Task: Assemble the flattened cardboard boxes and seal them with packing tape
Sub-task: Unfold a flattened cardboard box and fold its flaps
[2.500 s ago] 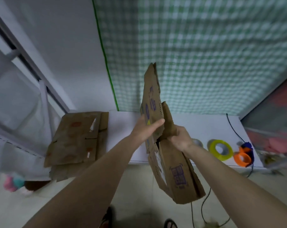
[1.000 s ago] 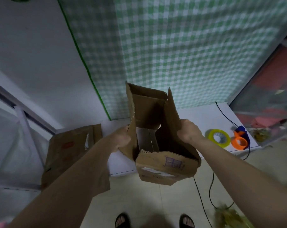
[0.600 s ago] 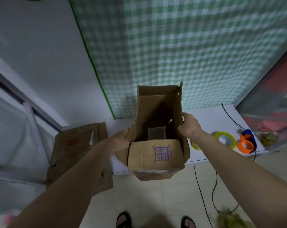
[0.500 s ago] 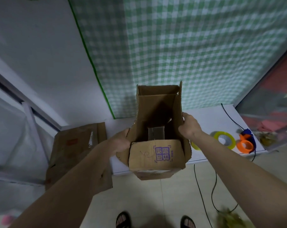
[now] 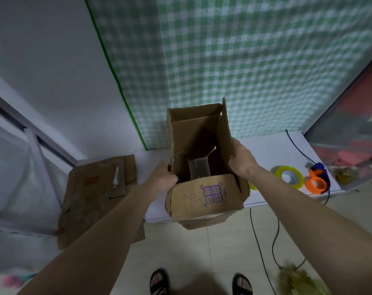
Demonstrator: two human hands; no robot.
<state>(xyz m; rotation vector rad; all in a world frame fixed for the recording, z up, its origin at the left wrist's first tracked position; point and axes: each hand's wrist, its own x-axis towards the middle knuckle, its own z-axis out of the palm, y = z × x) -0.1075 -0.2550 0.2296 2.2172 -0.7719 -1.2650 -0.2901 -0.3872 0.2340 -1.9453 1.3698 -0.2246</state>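
I hold a brown cardboard box in the air over the front edge of the white table. It is opened into a rectangular tube, open end toward me, with a purple stamp on its near flap. My left hand grips the box's left wall. My right hand grips the right wall. A stack of flattened cardboard boxes lies on the table's left end, overhanging the edge. A yellow tape roll and an orange tape dispenser lie on the table at the right.
A black cable runs from the table down across the tiled floor. My sandalled feet stand below the box. A green checked curtain hangs behind the table. A window frame is at the left, a clear bin at the right.
The box has gone from flat and upright to opened out into a tube with both hands on its sides. In the last half second it has barely moved.
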